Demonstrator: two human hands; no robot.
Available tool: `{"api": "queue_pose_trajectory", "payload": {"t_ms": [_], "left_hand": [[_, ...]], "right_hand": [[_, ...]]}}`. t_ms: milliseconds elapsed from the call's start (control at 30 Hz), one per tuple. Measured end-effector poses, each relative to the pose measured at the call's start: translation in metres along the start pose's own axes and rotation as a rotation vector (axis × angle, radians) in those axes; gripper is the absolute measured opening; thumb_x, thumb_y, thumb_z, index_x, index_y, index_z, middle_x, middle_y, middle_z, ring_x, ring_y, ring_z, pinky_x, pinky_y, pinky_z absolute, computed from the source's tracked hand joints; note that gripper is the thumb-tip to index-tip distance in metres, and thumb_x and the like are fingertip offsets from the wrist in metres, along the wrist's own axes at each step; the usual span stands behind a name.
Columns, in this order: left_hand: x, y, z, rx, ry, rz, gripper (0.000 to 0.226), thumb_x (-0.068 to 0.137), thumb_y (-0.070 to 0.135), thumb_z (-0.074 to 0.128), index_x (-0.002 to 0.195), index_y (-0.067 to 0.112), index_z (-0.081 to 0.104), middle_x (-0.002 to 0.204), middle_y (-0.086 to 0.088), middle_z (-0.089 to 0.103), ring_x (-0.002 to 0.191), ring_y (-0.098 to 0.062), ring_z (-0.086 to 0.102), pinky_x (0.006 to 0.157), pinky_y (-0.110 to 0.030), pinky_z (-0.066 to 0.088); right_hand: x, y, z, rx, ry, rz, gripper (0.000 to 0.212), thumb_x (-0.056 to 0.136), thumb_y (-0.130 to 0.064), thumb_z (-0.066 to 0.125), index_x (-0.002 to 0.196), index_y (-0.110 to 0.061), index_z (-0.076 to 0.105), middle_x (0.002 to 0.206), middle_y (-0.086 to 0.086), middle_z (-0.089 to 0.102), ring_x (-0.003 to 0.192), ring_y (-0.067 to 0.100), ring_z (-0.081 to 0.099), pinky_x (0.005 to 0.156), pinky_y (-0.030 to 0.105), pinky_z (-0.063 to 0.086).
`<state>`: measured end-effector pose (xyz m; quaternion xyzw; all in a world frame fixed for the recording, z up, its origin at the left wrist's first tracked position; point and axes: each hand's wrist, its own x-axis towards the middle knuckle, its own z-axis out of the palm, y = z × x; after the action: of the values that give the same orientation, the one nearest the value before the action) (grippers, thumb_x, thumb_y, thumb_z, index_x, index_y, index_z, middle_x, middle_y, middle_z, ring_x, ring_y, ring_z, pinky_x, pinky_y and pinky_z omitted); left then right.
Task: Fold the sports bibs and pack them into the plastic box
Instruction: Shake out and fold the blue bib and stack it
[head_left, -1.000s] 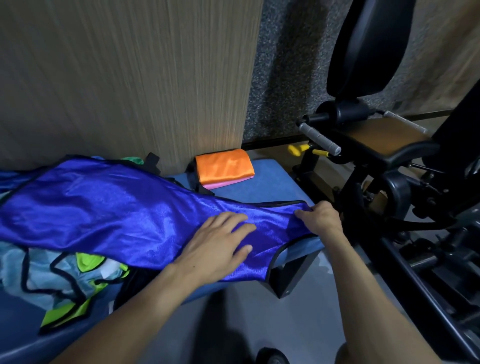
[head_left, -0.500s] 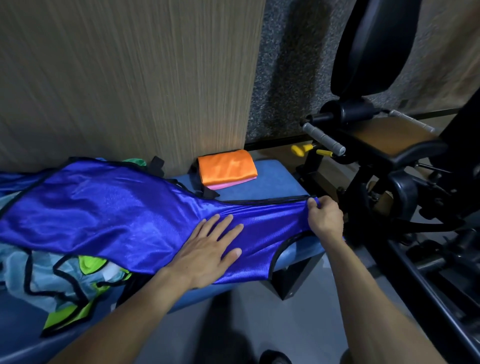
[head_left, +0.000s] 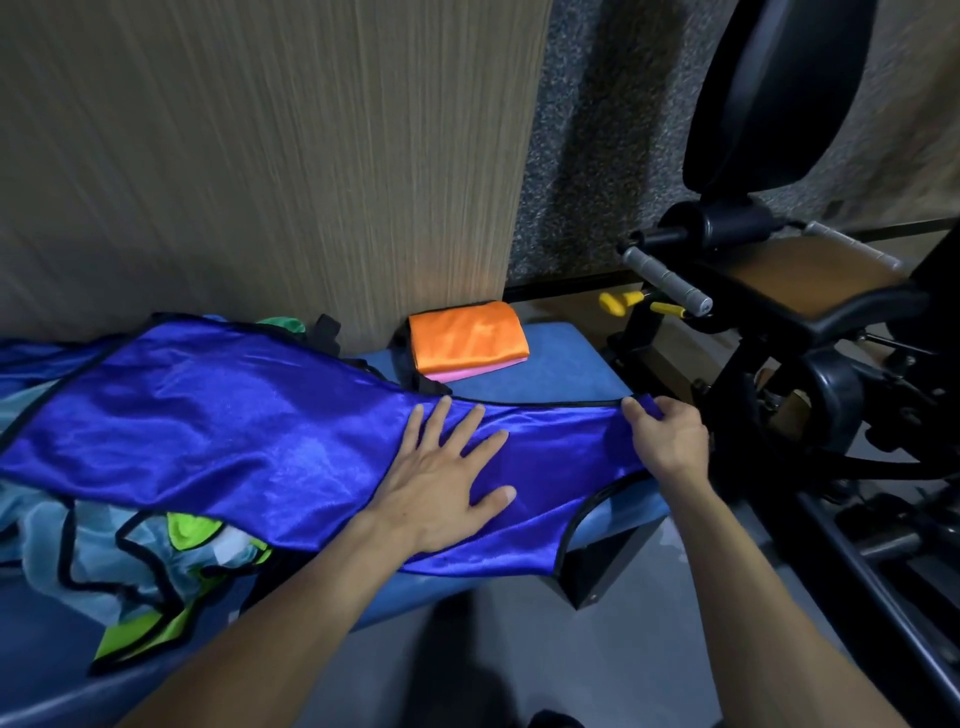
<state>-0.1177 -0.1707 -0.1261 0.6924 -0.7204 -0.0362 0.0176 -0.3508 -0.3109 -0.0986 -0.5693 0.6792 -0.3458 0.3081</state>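
Your left hand (head_left: 441, 493) lay flat, fingers spread, on the blue bib (head_left: 223, 431) stretched across the blue surface (head_left: 566, 374). Your right hand (head_left: 667, 441) had its grip pinched on the bib's right end. A folded orange bib (head_left: 467, 335) sat behind, by the wall.

blue bib (head_left: 218, 431) cut off left

Dim room; glare off shiny royal-blue satin bib (head_left: 218, 431) under my hands; warm glow on wall, edges bowed, soft.
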Motion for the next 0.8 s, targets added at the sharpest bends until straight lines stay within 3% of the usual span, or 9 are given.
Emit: {"api": "queue_pose_trajectory", "payload": {"t_ms": [167,233,300,467,633,800], "left_hand": [[0.005,0.010,0.004,0.010,-0.011,0.036,0.077,0.094,0.079,0.017,0.161,0.042,0.005,0.170,0.006,-0.012,0.154,-0.027,-0.024,0.124,-0.053,-0.011],[0.010,0.024,0.007,-0.002,-0.035,0.060,0.079,0.093,0.080,0.017,0.161,0.042,0.003,0.170,0.006,-0.013,0.153,-0.028,-0.026,0.123,-0.054,-0.012],[0.019,0.042,0.008,-0.015,-0.058,0.086,0.082,0.092,0.081,0.018,0.161,0.041,0.001,0.170,0.005,-0.013,0.152,-0.029,-0.027,0.122,-0.055,-0.012],[0.053,0.102,0.010,-0.069,-0.083,0.158,0.083,0.092,0.080,0.026,0.161,0.040,0.001,0.170,0.002,-0.012,0.153,-0.033,-0.025,0.122,-0.057,-0.013],[0.076,0.132,0.008,-0.171,-0.088,0.235,0.075,0.097,0.074,0.028,0.162,0.038,0.012,0.171,0.004,-0.005,0.155,-0.026,-0.019,0.125,-0.051,-0.009],[0.059,0.099,0.004,-0.182,0.111,0.287,0.060,0.105,0.057,0.033,0.158,0.029,0.034,0.169,0.005,0.016,0.157,-0.019,0.002,0.128,-0.040,0.003]], "right_hand": [[0.014,0.010,-0.021,0.248,0.026,0.130,0.034,0.089,-0.032,0.076,0.105,-0.003,0.069,0.091,0.011,0.068,0.090,0.033,0.067,0.094,0.050,0.054],[0.017,0.014,-0.035,0.337,0.040,0.171,0.025,0.084,-0.030,0.079,0.097,-0.012,0.068,0.092,0.011,0.070,0.079,0.025,0.066,0.079,0.039,0.057],[0.021,0.018,-0.052,0.424,0.068,0.190,0.021,0.082,-0.027,0.080,0.078,-0.015,0.064,0.079,0.008,0.064,0.068,0.020,0.058,0.064,0.027,0.049],[0.035,0.037,-0.106,0.590,0.238,0.199,0.028,0.070,-0.034,0.083,0.072,-0.009,0.069,0.073,0.006,0.062,0.071,0.021,0.059,0.068,0.038,0.047],[0.031,0.025,-0.127,0.686,0.260,0.098,0.018,0.089,-0.022,0.072,0.073,-0.017,0.066,0.072,0.007,0.060,0.063,0.018,0.056,0.065,0.035,0.045],[0.022,0.006,-0.111,0.592,0.138,-0.016,0.023,0.093,-0.027,0.070,0.073,-0.017,0.064,0.072,0.006,0.063,0.069,0.019,0.058,0.063,0.029,0.046]]}}
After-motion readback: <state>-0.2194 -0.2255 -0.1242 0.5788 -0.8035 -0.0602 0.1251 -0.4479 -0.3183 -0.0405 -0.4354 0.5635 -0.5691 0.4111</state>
